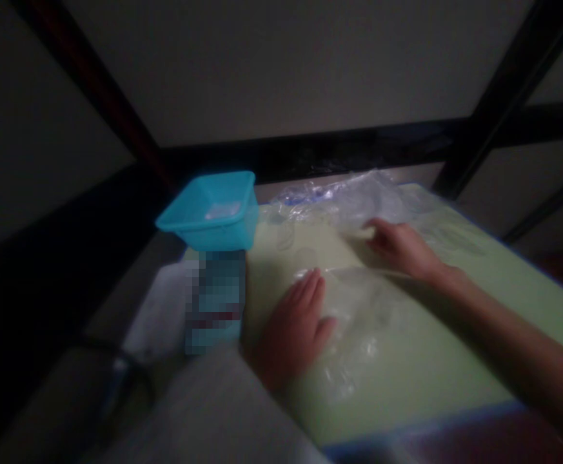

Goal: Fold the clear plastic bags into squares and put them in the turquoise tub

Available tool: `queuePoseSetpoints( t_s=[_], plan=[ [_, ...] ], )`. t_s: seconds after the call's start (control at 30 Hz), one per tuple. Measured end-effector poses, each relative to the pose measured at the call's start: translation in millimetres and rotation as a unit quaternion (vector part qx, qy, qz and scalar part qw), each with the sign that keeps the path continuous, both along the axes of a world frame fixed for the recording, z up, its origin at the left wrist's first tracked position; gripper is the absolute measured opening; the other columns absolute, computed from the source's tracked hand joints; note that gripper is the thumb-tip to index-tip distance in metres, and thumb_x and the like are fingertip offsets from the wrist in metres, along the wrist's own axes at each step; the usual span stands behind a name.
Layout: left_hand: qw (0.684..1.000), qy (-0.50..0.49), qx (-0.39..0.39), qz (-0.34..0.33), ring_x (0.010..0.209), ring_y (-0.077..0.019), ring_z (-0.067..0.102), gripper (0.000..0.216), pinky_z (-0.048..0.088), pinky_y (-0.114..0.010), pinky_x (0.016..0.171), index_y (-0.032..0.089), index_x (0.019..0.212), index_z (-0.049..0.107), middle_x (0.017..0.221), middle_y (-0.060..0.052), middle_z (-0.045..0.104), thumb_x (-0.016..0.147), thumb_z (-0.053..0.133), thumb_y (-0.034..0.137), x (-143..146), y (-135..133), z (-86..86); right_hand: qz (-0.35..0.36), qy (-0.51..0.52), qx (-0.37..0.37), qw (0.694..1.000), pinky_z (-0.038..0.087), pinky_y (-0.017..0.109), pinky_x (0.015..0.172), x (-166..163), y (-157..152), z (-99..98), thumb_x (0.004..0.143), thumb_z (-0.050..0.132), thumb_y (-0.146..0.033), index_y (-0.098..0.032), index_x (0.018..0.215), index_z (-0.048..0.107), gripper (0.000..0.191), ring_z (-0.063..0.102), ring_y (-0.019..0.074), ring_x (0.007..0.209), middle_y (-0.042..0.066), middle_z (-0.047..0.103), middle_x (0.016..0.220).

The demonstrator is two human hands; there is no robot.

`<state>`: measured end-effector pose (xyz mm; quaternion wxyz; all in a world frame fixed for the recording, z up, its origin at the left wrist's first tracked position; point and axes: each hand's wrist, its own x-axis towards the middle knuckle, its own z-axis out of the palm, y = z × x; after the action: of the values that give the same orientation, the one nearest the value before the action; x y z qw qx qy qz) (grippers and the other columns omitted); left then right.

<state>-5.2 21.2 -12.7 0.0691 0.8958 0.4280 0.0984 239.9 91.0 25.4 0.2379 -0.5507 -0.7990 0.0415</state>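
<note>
My left hand (298, 325) lies flat, fingers stretched out, on the near edge of a clear plastic bag (358, 316) spread over the pale green tabletop. Farther off to the right, my right hand (402, 250) is closed with thumb and fingertips pressed together. What sits in that pinch, if anything, is too blurred to make out. Beyond the hands, more crumpled clear plastic (373, 193) is heaped along the back of the table. A faint clear round shape (305, 258) shows just past my left fingertips.
A turquoise plastic basin (208, 212) stands at the table's back left corner. A pixelated flat object (216, 303) lies in front of it, beside something white (160, 312). The green tabletop (455, 361) has blue edges. A wall with dark beams rises behind.
</note>
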Motion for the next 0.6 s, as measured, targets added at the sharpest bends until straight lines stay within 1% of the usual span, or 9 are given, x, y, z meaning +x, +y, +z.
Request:
queuePoseSetpoints(
  t_s=[0.1, 0.17, 0.27, 0.33, 0.4, 0.47, 0.5, 0.53, 0.6],
  plan=[
    [1.0, -0.005, 0.003, -0.004, 0.14, -0.0273, 0.024, 0.055, 0.027, -0.045, 0.114, 0.006, 0.138, 0.034, 0.15, -0.019, 0.029, 0.09, 0.046, 0.032, -0.2, -0.4, 0.4, 0.055, 0.062, 0.017, 0.996, 0.04, 0.025, 0.053, -3.5, -7.3, 9.3, 0.085, 0.048, -0.022, -0.015, 0.092, 0.063, 0.018, 0.056, 0.0147, 0.056, 0.004, 0.065, 0.069],
    [1.0, -0.01, 0.003, -0.004, 0.14, -0.028, 0.024, 0.056, 0.027, -0.046, 0.114, 0.006, 0.138, 0.034, 0.15, -0.019, 0.029, 0.09, 0.047, 0.032, 0.3, -0.9, 1.4, 0.13, 0.102, -0.015, 0.986, 0.045, 0.025, 0.056, -13.5, -17.9, 15.4, 0.087, 0.049, -0.024, -0.015, 0.089, 0.063, 0.017, 0.061, 0.0148, 0.063, 0.006, 0.068, 0.079],
    [1.0, -0.015, -0.002, 0.0, 0.139, -0.0282, 0.028, 0.056, 0.026, -0.046, 0.114, 0.005, 0.136, 0.036, 0.147, -0.02, 0.034, 0.089, 0.049, 0.033, 1.4, -1.5, 3.8, 0.266, 0.159, -0.082, 0.947, 0.052, 0.027, 0.076, -33.7, -37.4, 18.3, 0.091, 0.049, -0.027, -0.016, 0.107, 0.06, 0.022, 0.065, 0.0167, 0.091, 0.008, 0.067, 0.104],
    [1.0, -0.019, -0.004, -0.005, 0.139, -0.0271, 0.029, 0.052, 0.025, -0.045, 0.115, 0.006, 0.133, 0.04, 0.145, -0.019, 0.039, 0.09, 0.047, 0.034, 1.8, -1.6, 4.7, 0.34, 0.153, -0.125, 0.919, 0.049, 0.031, 0.091, -45.8, -49.0, 13.2, 0.094, 0.047, -0.028, -0.016, 0.123, 0.053, 0.032, 0.059, 0.0183, 0.11, 0.011, 0.061, 0.123],
    [1.0, -0.02, -0.002, -0.016, 0.139, -0.0264, 0.027, 0.051, 0.024, -0.044, 0.115, 0.006, 0.132, 0.04, 0.145, -0.019, 0.038, 0.09, 0.047, 0.034, 1.6, -1.4, 4.0, 0.369, 0.108, -0.144, 0.912, 0.041, 0.037, 0.104, -53.9, -57.3, 2.9, 0.094, 0.048, -0.03, -0.016, 0.139, 0.037, 0.048, 0.047, 0.0201, 0.126, 0.013, 0.049, 0.138],
    [1.0, -0.013, 0.003, -0.024, 0.14, -0.0264, 0.025, 0.055, 0.024, -0.043, 0.115, 0.004, 0.134, 0.037, 0.147, -0.02, 0.034, 0.089, 0.048, 0.033, 1.2, -1.2, 2.3, 0.365, 0.076, -0.15, 0.916, 0.033, 0.039, 0.11, -57.4, -61.4, -9.8, 0.093, 0.049, -0.034, -0.014, 0.148, 0.016, 0.067, 0.033, 0.0219, 0.136, 0.016, 0.032, 0.15],
    [1.0, -0.009, 0.006, -0.025, 0.139, -0.0268, 0.026, 0.057, 0.024, -0.043, 0.116, 0.004, 0.135, 0.035, 0.147, -0.02, 0.034, 0.088, 0.049, 0.033, 1.1, -1.1, 1.5, 0.353, 0.068, -0.14, 0.922, 0.03, 0.041, 0.112, -57.6, -61.9, -15.8, 0.093, 0.049, -0.037, -0.013, 0.15, 0.011, 0.072, 0.027, 0.0232, 0.139, 0.017, 0.025, 0.152],
    [1.0, -0.006, 0.007, -0.023, 0.139, -0.0271, 0.028, 0.058, 0.023, -0.043, 0.116, 0.004, 0.135, 0.035, 0.146, -0.02, 0.036, 0.088, 0.049, 0.034, 1.1, -1.1, 1.0, 0.338, 0.062, -0.127, 0.93, 0.028, 0.042, 0.113, -57.2, -61.6, -20.9, 0.093, 0.048, -0.04, -0.013, 0.15, 0.008, 0.075, 0.022, 0.024, 0.14, 0.017, 0.021, 0.153],
    [1.0, -0.002, 0.011, -0.019, 0.137, -0.0274, 0.032, 0.056, 0.023, -0.044, 0.116, 0.005, 0.134, 0.037, 0.143, -0.02, 0.041, 0.09, 0.046, 0.038, 1.5, -1.4, 1.2, 0.317, 0.053, -0.105, 0.941, 0.027, 0.043, 0.113, -55.1, -58.5, -28.1, 0.093, 0.045, -0.044, -0.013, 0.15, 0.01, 0.074, 0.021, 0.025, 0.14, 0.018, 0.021, 0.153]
  ],
)
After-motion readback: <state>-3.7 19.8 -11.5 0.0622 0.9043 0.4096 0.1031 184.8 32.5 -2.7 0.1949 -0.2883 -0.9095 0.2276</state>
